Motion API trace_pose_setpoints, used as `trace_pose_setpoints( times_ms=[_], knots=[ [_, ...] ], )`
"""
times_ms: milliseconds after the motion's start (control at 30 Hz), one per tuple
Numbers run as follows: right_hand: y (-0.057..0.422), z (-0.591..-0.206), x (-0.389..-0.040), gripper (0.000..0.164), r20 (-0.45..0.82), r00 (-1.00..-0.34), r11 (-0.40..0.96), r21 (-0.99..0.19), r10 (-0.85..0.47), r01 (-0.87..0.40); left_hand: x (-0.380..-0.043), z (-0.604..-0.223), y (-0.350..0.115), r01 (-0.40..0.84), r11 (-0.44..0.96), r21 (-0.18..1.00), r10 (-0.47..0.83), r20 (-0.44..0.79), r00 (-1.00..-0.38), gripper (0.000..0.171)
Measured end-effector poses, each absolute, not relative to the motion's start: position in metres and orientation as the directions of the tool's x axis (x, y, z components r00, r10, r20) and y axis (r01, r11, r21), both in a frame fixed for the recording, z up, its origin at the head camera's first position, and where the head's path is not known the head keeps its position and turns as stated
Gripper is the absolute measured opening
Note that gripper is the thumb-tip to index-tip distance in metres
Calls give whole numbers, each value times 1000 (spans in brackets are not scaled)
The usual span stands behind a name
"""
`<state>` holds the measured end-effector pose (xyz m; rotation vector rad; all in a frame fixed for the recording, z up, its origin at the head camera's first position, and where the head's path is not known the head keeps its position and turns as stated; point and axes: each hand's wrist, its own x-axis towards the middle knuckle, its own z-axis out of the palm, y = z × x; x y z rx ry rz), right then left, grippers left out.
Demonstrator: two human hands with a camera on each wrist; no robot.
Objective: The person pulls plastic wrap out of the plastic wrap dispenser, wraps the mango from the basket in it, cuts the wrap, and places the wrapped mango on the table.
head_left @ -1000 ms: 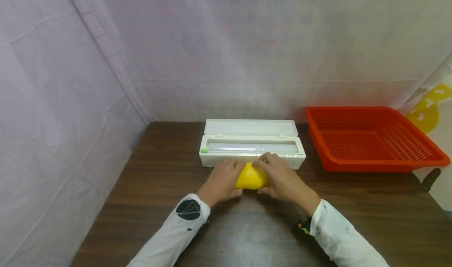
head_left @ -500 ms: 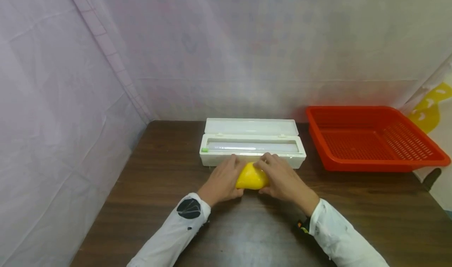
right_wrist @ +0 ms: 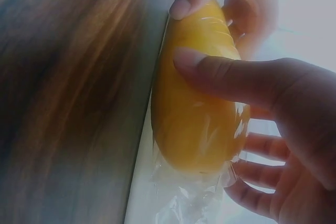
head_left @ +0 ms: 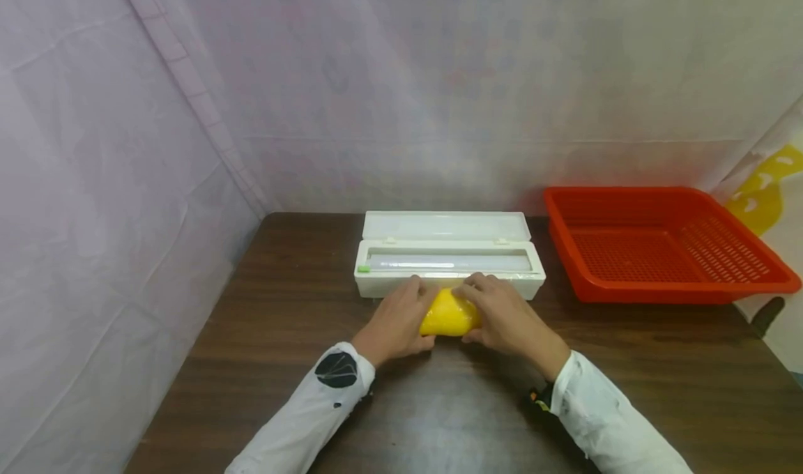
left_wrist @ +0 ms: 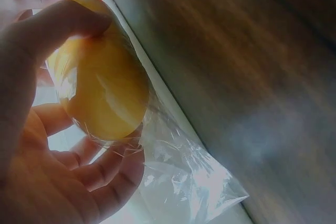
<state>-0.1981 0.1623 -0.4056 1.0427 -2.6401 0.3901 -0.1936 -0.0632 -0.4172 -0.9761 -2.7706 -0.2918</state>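
Observation:
A smooth yellow fruit, mango-like in shape [head_left: 448, 314], is held between both hands just in front of a white cling film dispenser [head_left: 376, 287]. The left hand [head_left: 400, 318] grips its left end, thumb on the near side and fingers curled round the far side. On the right end the right hand [head_left: 507, 317] grips in the same way. Clear cling film [left_wrist: 181, 182] covers the fruit, and a loose crinkled flap sticks out past its end in the left wrist view. More loose film [right_wrist: 184, 203] shows below the fruit in the right wrist view.
The dispenser's lid [head_left: 445, 225] stands raised at the back, with the film roll [head_left: 445, 260] visible inside. A red plastic basket [head_left: 665, 294] stands at the right rear of the brown wooden table [head_left: 301, 272]. Pale cloth [head_left: 401, 97] hangs behind and at the left.
Both hands and the fruit have shifted very slightly right. Their grip looks the same, and the dispenser and basket stay in place.

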Motion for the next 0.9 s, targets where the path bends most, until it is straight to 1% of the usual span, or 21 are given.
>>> trace_pose_setpoints(
  times_ms=[200, 300, 567, 733, 900],
  knots=[
    [163, -405, -199, 72, 358, -693, 693, -152, -626, -705, -195, -421, -63, 639, 757, 135, 596, 258, -760, 88],
    [163, -405, -200, 72, 350, -699, 693, -165, -624, -702, -196, -422, -63, 641, 755, 137, 596, 265, -758, 90],
    [165, -406, -202, 74, 330, -713, 695, -192, -619, -693, -193, -419, -62, 640, 753, 154, 593, 261, -762, 84],
    [167, -408, -202, 74, 343, -705, 687, -194, -621, -700, -191, -417, -62, 646, 751, 133, 601, 268, -753, 80],
    [166, -409, -202, 75, 337, -703, 687, -187, -627, -702, -190, -417, -62, 640, 761, 110, 599, 261, -757, 81]
  ],
)
